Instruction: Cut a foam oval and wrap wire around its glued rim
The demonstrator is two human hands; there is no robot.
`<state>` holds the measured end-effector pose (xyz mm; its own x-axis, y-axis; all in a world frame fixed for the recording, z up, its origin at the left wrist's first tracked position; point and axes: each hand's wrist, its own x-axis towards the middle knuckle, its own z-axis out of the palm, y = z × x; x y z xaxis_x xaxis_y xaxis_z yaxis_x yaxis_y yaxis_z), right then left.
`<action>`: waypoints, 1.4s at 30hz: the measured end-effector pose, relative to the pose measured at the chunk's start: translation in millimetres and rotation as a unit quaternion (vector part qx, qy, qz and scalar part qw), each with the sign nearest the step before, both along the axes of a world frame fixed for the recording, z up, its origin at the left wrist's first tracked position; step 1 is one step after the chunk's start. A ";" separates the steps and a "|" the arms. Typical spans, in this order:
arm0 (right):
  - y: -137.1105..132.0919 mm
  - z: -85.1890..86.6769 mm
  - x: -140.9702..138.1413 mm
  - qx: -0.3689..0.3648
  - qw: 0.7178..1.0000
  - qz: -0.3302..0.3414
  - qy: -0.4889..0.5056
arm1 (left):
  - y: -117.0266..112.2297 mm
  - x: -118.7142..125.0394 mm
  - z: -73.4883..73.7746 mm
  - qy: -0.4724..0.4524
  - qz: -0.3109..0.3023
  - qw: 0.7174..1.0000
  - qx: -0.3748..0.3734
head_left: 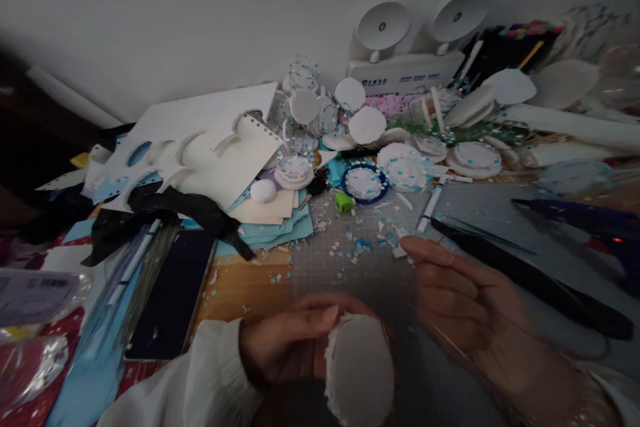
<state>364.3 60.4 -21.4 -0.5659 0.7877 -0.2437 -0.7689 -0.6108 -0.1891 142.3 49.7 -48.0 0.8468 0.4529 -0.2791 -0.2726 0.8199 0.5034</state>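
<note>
My left hand (290, 340) is closed around a round white foam disc (361, 370) with a ragged edge, held upright near the bottom middle of the view. My right hand (457, 293) hovers just to the right of the disc with its fingers curled and pinched together; a thin thread or wire seems to run from it, but it is too faint to name. Both hands are above a grey cutting mat (350, 260) strewn with small white and blue scraps.
Black scissors (530, 273) lie on the mat right of my right hand, beside a blue glue gun (590, 220). White foam discs (367, 125) are piled at the back. A cut white foam board (200, 147), black ribbon (175, 210) and dark phone (170, 293) lie left.
</note>
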 end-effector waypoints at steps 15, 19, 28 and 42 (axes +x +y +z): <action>-6.1 0.0 -10.8 0.007 1.000 0.007 0.019 | 0.0 0.5 -0.6 0.030 0.002 0.999 0.020; -8.9 3.9 -19.4 0.027 0.996 0.017 -0.085 | 1.4 1.7 -0.6 0.020 0.018 0.999 0.025; -13.9 0.7 -25.9 0.159 0.931 -0.073 -0.321 | 5.5 5.7 2.7 0.024 0.054 0.997 0.041; -16.1 -6.2 -25.9 0.238 0.813 -0.093 -0.523 | 4.4 4.2 3.7 0.059 0.060 0.996 0.034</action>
<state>338.4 44.3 -27.6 -0.1060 0.9818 -0.1576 -0.1060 -0.1687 -0.9799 146.6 54.2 -44.3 0.7491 0.5694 -0.3386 -0.3024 0.7487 0.5900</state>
